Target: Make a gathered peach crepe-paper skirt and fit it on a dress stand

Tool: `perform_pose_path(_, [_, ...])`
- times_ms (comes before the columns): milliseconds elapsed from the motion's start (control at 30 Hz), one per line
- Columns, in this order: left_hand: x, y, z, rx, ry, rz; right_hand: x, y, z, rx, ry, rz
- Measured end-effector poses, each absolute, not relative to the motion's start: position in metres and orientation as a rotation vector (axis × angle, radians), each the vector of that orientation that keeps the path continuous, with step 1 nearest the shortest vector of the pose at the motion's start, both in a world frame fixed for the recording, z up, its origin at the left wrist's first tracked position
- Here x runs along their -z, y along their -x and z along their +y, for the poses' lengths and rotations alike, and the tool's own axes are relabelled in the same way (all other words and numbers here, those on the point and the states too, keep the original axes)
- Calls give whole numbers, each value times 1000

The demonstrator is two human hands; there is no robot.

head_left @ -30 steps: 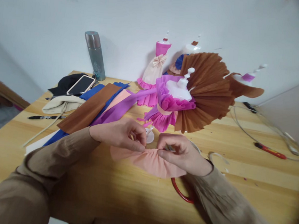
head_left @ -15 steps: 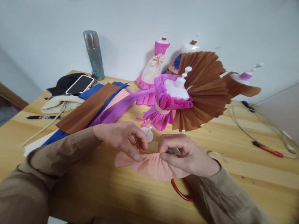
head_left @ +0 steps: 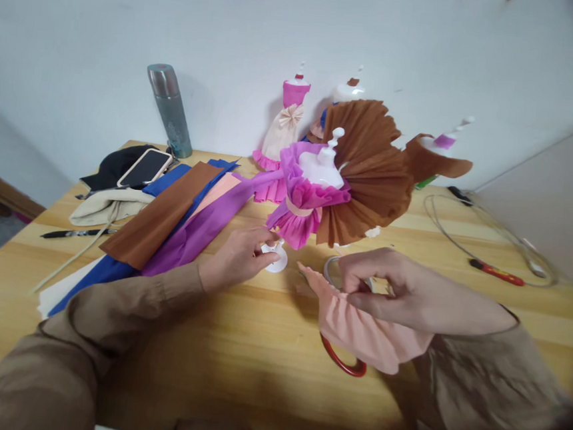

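Observation:
My right hand (head_left: pixel 400 288) pinches the gathered edge of a ruffled pink paper strip (head_left: pixel 371 333), which hangs down and spreads toward the lower right. Red-handled scissors (head_left: pixel 346 367) lie partly hidden under that strip. My left hand (head_left: pixel 235 257) is at the round white base (head_left: pixel 273 259) of the front dress form, thumb and forefinger apart. Above it the white form (head_left: pixel 321 168) wears a purple and magenta paper dress (head_left: pixel 301 209) with a pale pink waistband. A big pleated brown paper fan (head_left: pixel 370 175) stands out at its right side.
Brown, blue and purple paper strips (head_left: pixel 166 218) lie at the left, beside a phone (head_left: pixel 145 168), a pen (head_left: pixel 77 233) and a cream cloth (head_left: pixel 101 205). A flask (head_left: pixel 170 111) and other dressed forms (head_left: pixel 287 121) stand behind. A red-handled tool (head_left: pixel 497 272) and cable (head_left: pixel 431 221) lie right.
My left hand has let go of the pink strip and moved up to the form's base. My right hand has carried the strip rightward, uncovering more of the scissors. The view has shifted slightly.

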State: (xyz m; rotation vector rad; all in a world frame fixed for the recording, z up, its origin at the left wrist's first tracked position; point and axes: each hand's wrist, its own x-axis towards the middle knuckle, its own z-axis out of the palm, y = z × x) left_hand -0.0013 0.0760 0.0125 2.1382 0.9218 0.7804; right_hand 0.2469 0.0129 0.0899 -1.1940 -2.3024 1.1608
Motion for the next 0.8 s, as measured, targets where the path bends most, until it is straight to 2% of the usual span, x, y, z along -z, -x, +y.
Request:
perform_pose_path(333, [-5, -27, 91, -729, -1872, 927, -83, -236, 15, -1255, 991, -2295])
perform_pose_path(567, [-14, -18, 88, -595, -1586, 730, -90, -248, 13, -1362, 950, -2174])
perform_pose_path(800, [-19, -13, 87, -599, -1513, 741, -95, -255, 15, -1404, 962, -2107])
